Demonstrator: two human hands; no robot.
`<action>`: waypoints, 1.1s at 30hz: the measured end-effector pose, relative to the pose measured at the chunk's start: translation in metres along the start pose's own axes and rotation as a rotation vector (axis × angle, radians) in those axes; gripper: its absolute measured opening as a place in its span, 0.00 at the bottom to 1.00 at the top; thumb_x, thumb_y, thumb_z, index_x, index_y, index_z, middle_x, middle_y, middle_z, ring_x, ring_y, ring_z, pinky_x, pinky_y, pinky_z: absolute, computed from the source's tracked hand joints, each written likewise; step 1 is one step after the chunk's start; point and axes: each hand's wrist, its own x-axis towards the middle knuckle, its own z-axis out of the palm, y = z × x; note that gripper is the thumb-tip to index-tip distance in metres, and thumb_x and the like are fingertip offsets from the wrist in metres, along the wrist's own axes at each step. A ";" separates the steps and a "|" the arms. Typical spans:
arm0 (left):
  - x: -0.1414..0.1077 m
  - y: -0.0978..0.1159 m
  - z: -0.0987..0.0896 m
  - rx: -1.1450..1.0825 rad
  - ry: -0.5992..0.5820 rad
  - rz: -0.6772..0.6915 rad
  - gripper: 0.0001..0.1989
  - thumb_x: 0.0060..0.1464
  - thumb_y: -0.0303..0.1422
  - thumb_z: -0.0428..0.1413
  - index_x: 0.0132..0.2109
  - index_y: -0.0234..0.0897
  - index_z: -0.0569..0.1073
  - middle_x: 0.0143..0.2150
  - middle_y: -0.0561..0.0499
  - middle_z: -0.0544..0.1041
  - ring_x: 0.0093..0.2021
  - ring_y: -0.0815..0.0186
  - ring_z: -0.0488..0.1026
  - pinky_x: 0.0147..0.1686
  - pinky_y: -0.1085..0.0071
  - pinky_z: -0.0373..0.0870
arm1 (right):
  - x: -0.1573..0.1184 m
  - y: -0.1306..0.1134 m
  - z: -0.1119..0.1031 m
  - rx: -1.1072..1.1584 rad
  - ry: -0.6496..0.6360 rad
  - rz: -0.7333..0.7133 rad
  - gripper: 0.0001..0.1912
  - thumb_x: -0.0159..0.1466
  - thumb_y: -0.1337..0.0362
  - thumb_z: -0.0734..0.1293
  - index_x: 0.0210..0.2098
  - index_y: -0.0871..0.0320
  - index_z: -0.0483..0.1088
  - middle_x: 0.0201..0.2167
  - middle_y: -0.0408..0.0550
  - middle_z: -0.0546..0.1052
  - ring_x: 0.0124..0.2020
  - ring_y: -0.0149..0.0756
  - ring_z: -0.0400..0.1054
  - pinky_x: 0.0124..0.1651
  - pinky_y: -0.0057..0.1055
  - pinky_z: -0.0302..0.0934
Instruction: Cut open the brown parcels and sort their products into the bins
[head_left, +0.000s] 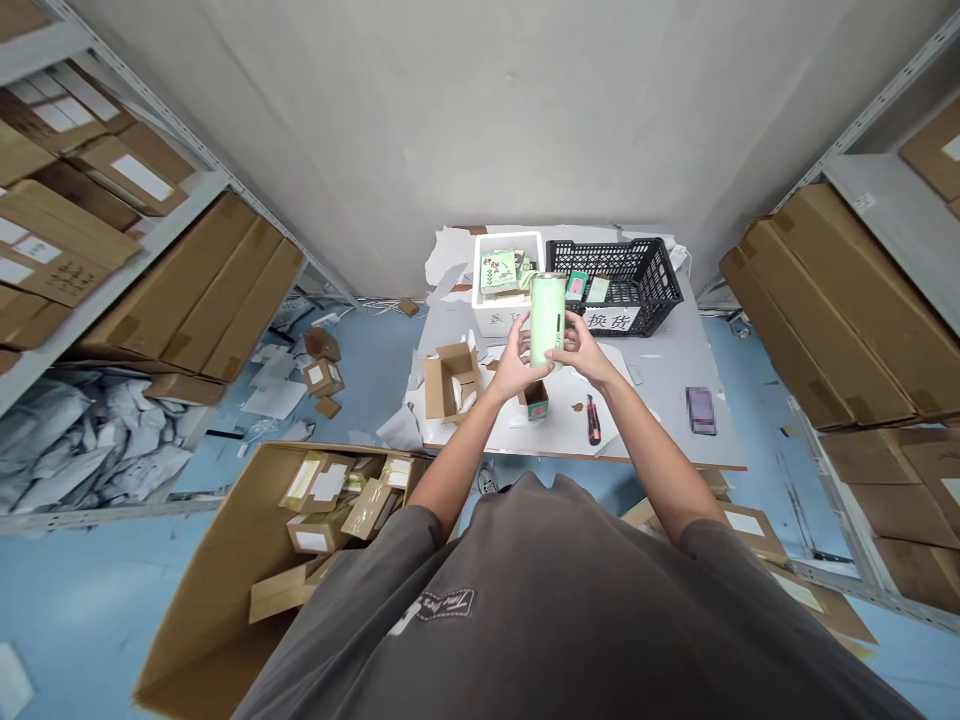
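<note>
Between my two hands a light green tumbler point(547, 318) with a silver rim stands upright above the table. My left hand point(517, 362) wraps its left side near the bottom. From the right, my right hand point(582, 352) closes on it, thumb across the front. Just below my hands is a small opened green-and-brown box point(535, 401). An open cardboard carton point(452, 382) lies to the left of it, with white packing inside. To the right is a red and black box cutter point(593, 420).
At the table's back stand a white bin point(499, 318) of small green boxes and a black plastic crate point(651, 318). A phone point(700, 411) lies at right. A large carton point(217, 560) of parcels is at lower left; shelves of boxes flank both sides.
</note>
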 end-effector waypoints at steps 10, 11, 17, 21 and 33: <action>-0.001 0.006 -0.007 -0.031 -0.021 -0.031 0.63 0.51 0.48 0.75 0.84 0.51 0.48 0.70 0.38 0.72 0.66 0.49 0.75 0.59 0.55 0.79 | -0.003 -0.002 -0.002 0.024 -0.008 0.050 0.55 0.54 0.43 0.84 0.73 0.42 0.58 0.60 0.53 0.79 0.54 0.55 0.80 0.53 0.54 0.80; -0.001 0.006 -0.007 -0.021 -0.022 -0.031 0.63 0.50 0.48 0.75 0.83 0.50 0.50 0.71 0.38 0.71 0.67 0.48 0.74 0.59 0.55 0.79 | -0.003 -0.002 -0.003 0.038 -0.022 0.062 0.53 0.54 0.44 0.84 0.72 0.43 0.59 0.60 0.53 0.79 0.55 0.55 0.80 0.53 0.54 0.80; -0.005 0.006 -0.004 0.023 0.020 -0.031 0.61 0.50 0.46 0.75 0.82 0.51 0.51 0.71 0.38 0.71 0.66 0.49 0.74 0.56 0.55 0.80 | -0.003 0.000 -0.002 0.055 0.043 0.061 0.56 0.50 0.47 0.87 0.71 0.42 0.60 0.59 0.52 0.79 0.53 0.54 0.81 0.54 0.54 0.80; -0.006 0.006 -0.004 0.046 0.015 -0.027 0.60 0.50 0.45 0.75 0.82 0.50 0.53 0.70 0.39 0.72 0.64 0.50 0.75 0.56 0.55 0.80 | -0.004 0.001 -0.001 0.064 0.006 0.055 0.56 0.51 0.46 0.87 0.71 0.42 0.60 0.60 0.52 0.79 0.55 0.55 0.80 0.55 0.53 0.80; 0.002 0.012 -0.026 0.186 0.064 -0.061 0.48 0.55 0.46 0.73 0.78 0.51 0.64 0.72 0.40 0.70 0.64 0.50 0.74 0.59 0.54 0.78 | -0.007 0.018 -0.009 0.012 0.000 0.086 0.57 0.50 0.49 0.85 0.72 0.42 0.58 0.59 0.51 0.78 0.55 0.53 0.78 0.57 0.54 0.77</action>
